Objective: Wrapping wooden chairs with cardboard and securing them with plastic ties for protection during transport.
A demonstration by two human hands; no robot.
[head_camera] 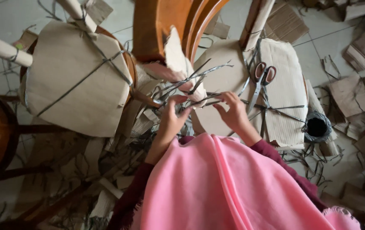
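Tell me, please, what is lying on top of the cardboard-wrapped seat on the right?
Red-handled scissors lie on the cardboard, among grey straps crossing it. The seat beneath is covered and cannot be seen.

Left hand (pixel 172 117) and right hand (pixel 233 111) raised close together — fingers curled, pinching

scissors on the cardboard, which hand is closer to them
Right. The right hand is just left of and below the scissors, not touching them; the left hand is farther left, beyond the right hand.
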